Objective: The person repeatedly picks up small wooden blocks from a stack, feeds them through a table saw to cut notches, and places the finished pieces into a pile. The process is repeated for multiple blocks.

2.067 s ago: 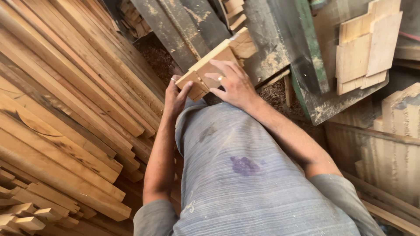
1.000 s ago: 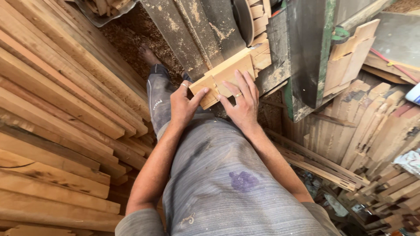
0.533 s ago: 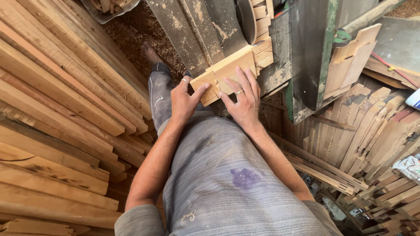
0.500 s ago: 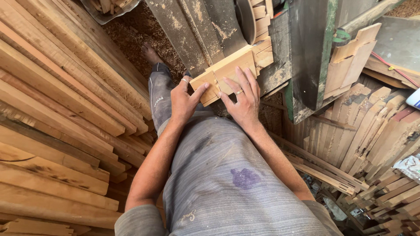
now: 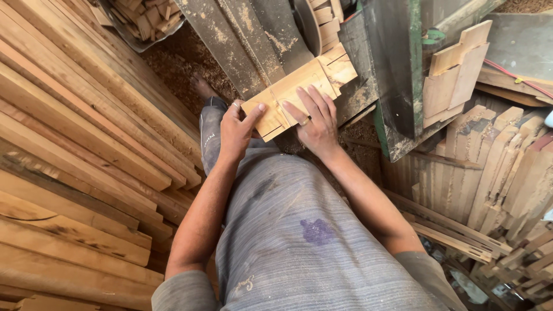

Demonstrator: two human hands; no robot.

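Observation:
A flat light wooden board (image 5: 291,92) lies on the dark, dusty metal table of a saw machine (image 5: 253,40). My left hand (image 5: 237,128) grips its near left corner, thumb on top. My right hand (image 5: 314,120), a ring on one finger, presses flat on the board's near right part, fingers spread. The board's far end reaches towards the upright saw guard (image 5: 308,23), beside several small cut wood pieces (image 5: 340,63). Whether a blade touches the board is hidden.
Long wooden planks (image 5: 75,132) are stacked along the left. A tub of wood offcuts (image 5: 144,17) stands at the top left. Short shaped boards (image 5: 507,167) lean in a pile at the right; two rest on the green machine frame (image 5: 455,69). Sawdust (image 5: 178,63) covers the floor.
Both hands and the board have slid a little farther along the machine table. Before that, the view shifted and the hands settled flat on the board.

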